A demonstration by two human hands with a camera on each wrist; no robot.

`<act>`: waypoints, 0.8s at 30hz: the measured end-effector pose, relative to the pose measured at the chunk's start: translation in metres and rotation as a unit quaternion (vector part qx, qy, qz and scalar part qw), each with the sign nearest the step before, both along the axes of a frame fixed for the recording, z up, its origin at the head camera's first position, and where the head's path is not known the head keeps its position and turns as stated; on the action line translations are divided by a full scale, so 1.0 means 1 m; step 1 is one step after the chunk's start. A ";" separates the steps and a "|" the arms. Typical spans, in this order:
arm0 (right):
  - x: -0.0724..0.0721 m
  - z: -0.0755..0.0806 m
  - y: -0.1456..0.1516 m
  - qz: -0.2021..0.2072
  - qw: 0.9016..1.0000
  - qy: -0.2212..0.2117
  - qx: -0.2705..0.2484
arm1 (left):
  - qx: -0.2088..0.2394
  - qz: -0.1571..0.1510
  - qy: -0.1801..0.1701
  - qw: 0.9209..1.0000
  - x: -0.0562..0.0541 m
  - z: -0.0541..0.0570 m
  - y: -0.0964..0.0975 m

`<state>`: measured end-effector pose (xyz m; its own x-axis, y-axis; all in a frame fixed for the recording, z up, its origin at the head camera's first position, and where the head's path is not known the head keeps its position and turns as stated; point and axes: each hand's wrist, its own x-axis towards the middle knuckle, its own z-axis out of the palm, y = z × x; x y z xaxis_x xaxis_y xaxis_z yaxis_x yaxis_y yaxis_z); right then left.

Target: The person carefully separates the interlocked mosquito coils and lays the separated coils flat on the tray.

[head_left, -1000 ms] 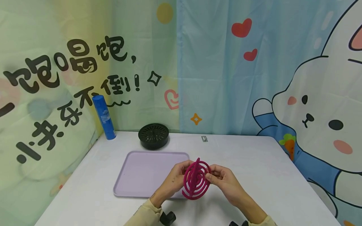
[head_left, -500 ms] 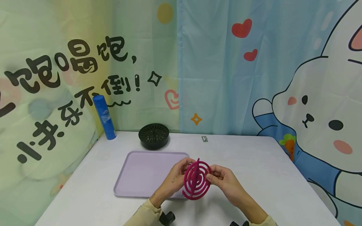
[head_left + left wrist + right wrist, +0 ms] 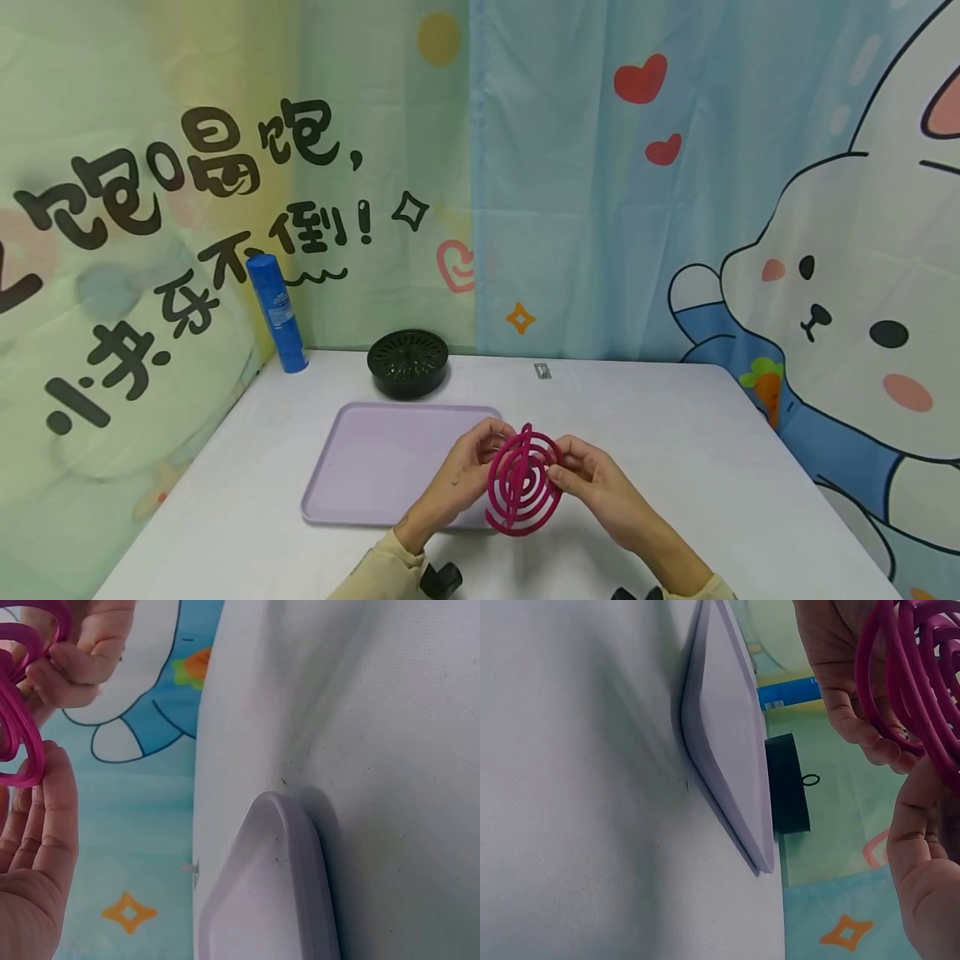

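Note:
A magenta mosquito coil [image 3: 517,483] is held up above the table between both hands, near the tray's front right corner. Its rings stand apart and cross one another, as if in two interlocked layers. My left hand [image 3: 465,471] holds its left side, with fingertips partly hidden behind the rings. On the other side, my right hand [image 3: 600,483] pinches the outer ring between thumb and fingers. In the left wrist view, fingertips meet the lower edge of the coil [image 3: 34,761]. The right wrist view shows the coil [image 3: 919,697] with both hands around it.
A lilac tray [image 3: 390,467] lies left of the hands. Behind it stands a round black slotted holder [image 3: 407,367], with a blue cylinder [image 3: 277,312] at the back left corner. A small flat metal piece [image 3: 542,371] lies near the back edge.
The coil has turned slightly in the hands, and its crossing rings look a little more spread than before. Both hands keep their holds almost in place.

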<state>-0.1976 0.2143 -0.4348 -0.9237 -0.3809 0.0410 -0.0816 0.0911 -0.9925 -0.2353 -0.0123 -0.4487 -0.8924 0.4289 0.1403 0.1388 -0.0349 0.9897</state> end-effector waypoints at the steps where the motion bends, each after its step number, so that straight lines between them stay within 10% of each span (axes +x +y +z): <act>1: 0.000 0.000 0.000 0.003 1.000 0.000 0.000 | 0.001 0.001 0.001 1.000 0.000 0.000 0.000; 24: 0.001 0.002 -0.001 -0.023 0.999 0.006 0.022 | -0.004 -0.003 0.014 1.000 0.000 0.000 -0.002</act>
<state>-0.1967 0.2135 -0.4327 -0.9397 -0.3401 0.0370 -0.0889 0.1385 -0.9864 -0.2349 -0.0139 -0.4490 -0.8854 0.4359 0.1615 0.1661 -0.0278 0.9857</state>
